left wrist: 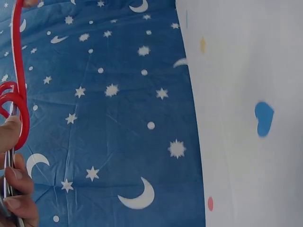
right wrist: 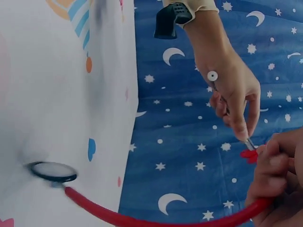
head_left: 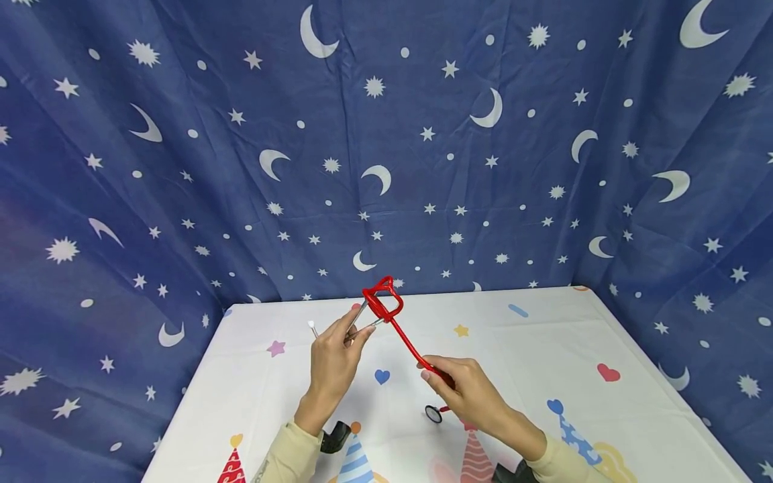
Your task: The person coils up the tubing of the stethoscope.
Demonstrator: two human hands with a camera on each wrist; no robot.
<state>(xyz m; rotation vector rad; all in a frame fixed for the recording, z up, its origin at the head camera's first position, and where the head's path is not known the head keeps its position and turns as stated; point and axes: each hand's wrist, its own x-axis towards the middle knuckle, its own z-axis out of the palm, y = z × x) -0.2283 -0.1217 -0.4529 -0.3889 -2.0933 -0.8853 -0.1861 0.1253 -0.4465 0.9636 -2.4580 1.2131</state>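
Observation:
A red stethoscope [head_left: 409,343] is held up over the table between both hands. My left hand [head_left: 335,359] grips its metal ear tubes, one white ear tip [head_left: 311,325] showing beside the wrist. Just past those fingers, the red tubing is looped or tangled around the ends of the ear tubes. My right hand [head_left: 471,386] holds the tubing further down. Below it hangs the round chest piece [right wrist: 52,171], rimmed in black and somewhat blurred in the right wrist view. The left wrist view shows the thumb [left wrist: 9,135] pressed on metal near the red loops.
A white cloth with printed hearts, stars and party hats covers the table [head_left: 519,362]. Behind it and along both sides hangs a blue curtain [head_left: 410,168] patterned with moons and stars. A black device [head_left: 335,437] is worn at the left wrist.

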